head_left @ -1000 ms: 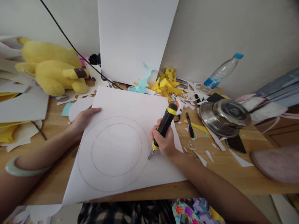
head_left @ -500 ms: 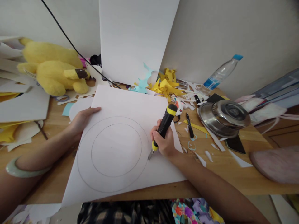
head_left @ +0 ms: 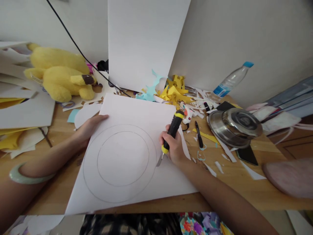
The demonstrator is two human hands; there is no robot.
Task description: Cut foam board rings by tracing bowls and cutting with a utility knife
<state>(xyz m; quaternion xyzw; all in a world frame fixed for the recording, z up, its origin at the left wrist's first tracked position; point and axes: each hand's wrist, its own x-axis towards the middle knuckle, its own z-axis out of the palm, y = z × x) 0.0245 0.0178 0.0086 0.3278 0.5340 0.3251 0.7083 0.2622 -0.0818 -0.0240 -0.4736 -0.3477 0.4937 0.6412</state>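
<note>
- The right grip [head_left: 172,147] is pinching a black-and-yellow craft knife [head_left: 175,125], fingers wrapping around its handle, which is leaning to the right over the sheet.
- The left grip [head_left: 90,129] is resting at the left edge of the white sheet [head_left: 123,160], its thumb lying on top; the other fingers are hiding, so I cannot tell whether it is pinching.
- The sheet is lying on the bench [head_left: 239,186] in front of the person, its lower left corner overhanging the front edge.
- An outer circle [head_left: 120,124] and an inner circle [head_left: 123,132] are already showing as thin lines; no opening or loose disc is appearing, so any cutting along them seems to be barely starting.
- The blade [head_left: 160,160] is meeting, or sitting just beside, the outer line's right side; whether it is piercing, I cannot tell.
- A metal bowl [head_left: 236,125] is lying upside down, its inside hiding.
- A capped clear bottle [head_left: 231,78] is standing near the wall, showing no obvious liquid.
</note>
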